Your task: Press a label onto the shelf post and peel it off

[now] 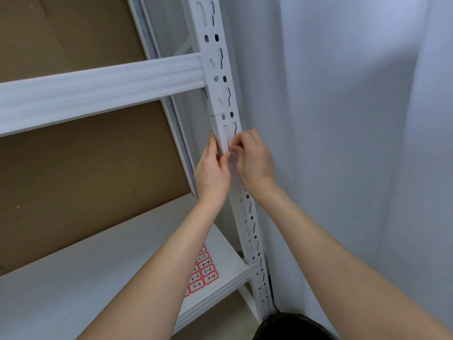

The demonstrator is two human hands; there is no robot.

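Note:
Both hands meet on the white slotted upright post (221,77) of a metal shelving rack. A small red-edged label (229,146) lies against the post's front face. My right hand (252,160) pinches the label's edge with curled fingertips. My left hand (212,173) rests on the post's left side, fingers extended upward along it and the thumb touching just below the label. Most of the label is hidden by the fingers.
A sheet of red-bordered labels with handwritten numbers (202,272) lies on the white shelf board (85,278) below my left forearm. A white crossbeam (98,92) spans above. Brown cardboard (85,173) backs the rack. A white wall (343,119) stands right; a dark object (291,327) sits at bottom.

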